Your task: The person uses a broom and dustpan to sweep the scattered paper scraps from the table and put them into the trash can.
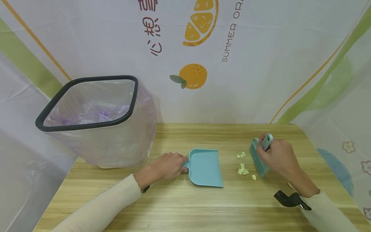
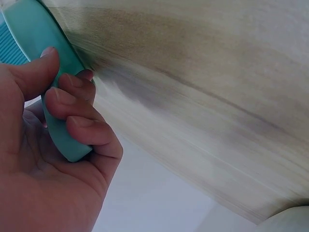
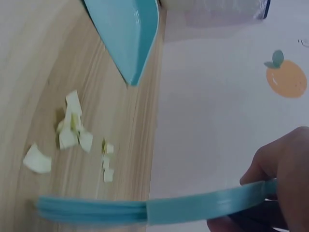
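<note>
My left hand [image 1: 173, 166] grips the handle of a light blue dustpan [image 1: 205, 167], which lies on the table with its straight lip facing right. In the left wrist view, the thumb and curled fingers wrap the dustpan's handle [image 2: 67, 137]. My right hand [image 1: 279, 158] holds a matching hand brush [image 1: 259, 158] by its handle, bristles angled down toward the tabletop. Small pale yellow scraps [image 1: 242, 170] lie between brush and dustpan, some in a clump, others loose. Seen from the right wrist, the brush's bristles [image 3: 91, 211] are beside the scraps.
A white bin [image 1: 127, 141] with a black rim and a clear purplish liner stands at the table's back left. Behind the wooden table [image 1: 185, 206] hangs a white cloth [image 1: 249, 90] printed with oranges. Another pale scrap [image 1: 290, 186] lies near the right wrist.
</note>
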Motion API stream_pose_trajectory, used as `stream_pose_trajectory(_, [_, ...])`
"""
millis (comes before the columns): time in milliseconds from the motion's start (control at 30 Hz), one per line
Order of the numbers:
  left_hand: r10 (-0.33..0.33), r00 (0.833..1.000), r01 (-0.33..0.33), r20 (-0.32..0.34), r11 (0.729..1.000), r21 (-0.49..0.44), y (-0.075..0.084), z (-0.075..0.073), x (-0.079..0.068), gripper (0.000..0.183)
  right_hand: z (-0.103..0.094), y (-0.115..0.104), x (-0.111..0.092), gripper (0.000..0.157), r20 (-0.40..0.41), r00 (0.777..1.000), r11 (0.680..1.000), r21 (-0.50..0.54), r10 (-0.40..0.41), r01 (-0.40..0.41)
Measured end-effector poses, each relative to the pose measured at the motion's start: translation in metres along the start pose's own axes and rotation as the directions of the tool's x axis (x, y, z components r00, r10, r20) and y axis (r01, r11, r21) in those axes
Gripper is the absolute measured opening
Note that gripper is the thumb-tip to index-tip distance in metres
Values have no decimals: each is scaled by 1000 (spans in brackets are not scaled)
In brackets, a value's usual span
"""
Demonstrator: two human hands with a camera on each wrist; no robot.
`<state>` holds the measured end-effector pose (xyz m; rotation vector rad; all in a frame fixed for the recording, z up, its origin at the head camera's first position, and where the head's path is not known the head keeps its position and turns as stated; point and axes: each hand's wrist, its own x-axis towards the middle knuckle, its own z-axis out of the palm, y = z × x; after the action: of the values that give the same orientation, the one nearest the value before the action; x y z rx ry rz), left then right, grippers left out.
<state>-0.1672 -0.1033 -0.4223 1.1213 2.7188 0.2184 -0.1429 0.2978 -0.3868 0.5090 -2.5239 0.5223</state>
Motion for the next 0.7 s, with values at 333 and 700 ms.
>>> stream_pose_trajectory(333, [-6,1000,6,6,1000,-8,0,-1,0,24,-4,17,3,9,44,998,998,-37,48,-46])
stream_pose_trajectory(700, [-4,1000,4,7,1000,-18,-1,0,-1,23,10,9,7,26,120,991,996,-52,-66,73])
